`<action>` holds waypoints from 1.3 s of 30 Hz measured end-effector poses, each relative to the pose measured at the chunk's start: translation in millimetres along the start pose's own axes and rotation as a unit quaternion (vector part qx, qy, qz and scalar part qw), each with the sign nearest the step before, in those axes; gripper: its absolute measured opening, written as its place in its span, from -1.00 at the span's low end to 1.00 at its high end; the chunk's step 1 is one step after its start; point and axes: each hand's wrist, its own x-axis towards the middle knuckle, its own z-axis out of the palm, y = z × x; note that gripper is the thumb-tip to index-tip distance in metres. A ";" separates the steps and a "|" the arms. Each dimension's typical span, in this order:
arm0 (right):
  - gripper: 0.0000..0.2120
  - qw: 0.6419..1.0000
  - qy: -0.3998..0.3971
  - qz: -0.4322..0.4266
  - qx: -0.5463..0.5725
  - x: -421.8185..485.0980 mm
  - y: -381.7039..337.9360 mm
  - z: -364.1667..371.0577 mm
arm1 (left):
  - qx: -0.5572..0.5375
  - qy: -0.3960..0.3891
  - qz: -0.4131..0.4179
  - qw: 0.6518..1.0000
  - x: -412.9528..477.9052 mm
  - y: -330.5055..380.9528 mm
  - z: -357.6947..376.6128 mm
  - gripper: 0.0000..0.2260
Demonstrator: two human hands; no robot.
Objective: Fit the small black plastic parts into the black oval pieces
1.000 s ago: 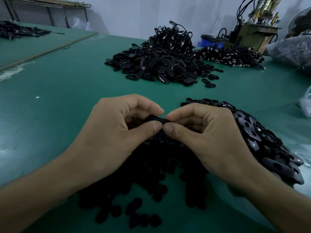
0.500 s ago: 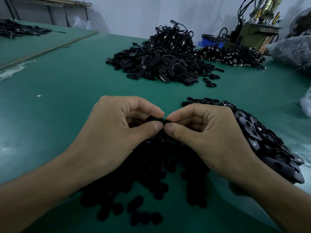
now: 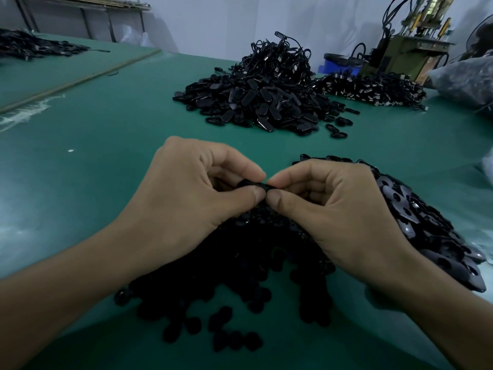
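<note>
Nothing much has moved: the left hand (image 3: 186, 201) and right hand (image 3: 336, 212) still pinch one black oval piece (image 3: 253, 185) between them, over the bench (image 3: 106, 145). It lies sideways, one end held in each hand's fingers (image 3: 246, 195).

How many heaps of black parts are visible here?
5: near heap under the left hand; right heap beside the right hand; middle heap; far-right heap by the machine; far-left heap on the other table. Hands may hide more.
</note>
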 end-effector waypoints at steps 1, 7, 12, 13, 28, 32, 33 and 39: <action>-0.86 1.000 0.001 0.003 -0.002 0.6 0.1 0.7 | 0.005 -0.002 0.002 1.000 0.9 -0.1 -0.5 -0.83; -0.88 1.000 0.006 0.011 -0.012 3.2 -1.3 0.9 | 0.014 -0.014 0.009 1.000 3.8 3.4 -2.4 -0.83; -0.90 1.000 -0.003 0.011 -0.011 1.3 -2.6 1.0 | 0.005 -0.038 0.001 0.999 5.5 5.2 -8.9 -0.86; -0.89 1.000 -0.003 0.012 -0.011 1.2 -2.6 1.0 | -0.011 -0.050 -0.009 0.999 5.5 5.1 -9.8 -0.86; -0.95 0.998 -0.009 0.032 -0.047 3.7 4.4 1.9 | -0.011 -0.059 -0.035 0.998 6.7 0.5 -6.3 -0.88; -0.94 0.999 -0.014 0.024 -0.041 3.5 4.6 0.6 | -0.013 -0.071 -0.035 0.997 8.6 2.4 -8.5 -0.86; -0.92 0.999 -0.019 0.021 -0.038 3.3 4.6 0.1 | -0.021 -0.071 -0.037 0.997 8.7 2.5 -8.9 -0.88; -0.95 0.998 -0.045 0.028 -0.034 2.5 1.4 -3.2 | -0.036 -0.072 -0.045 0.996 5.7 4.4 -7.6 -0.89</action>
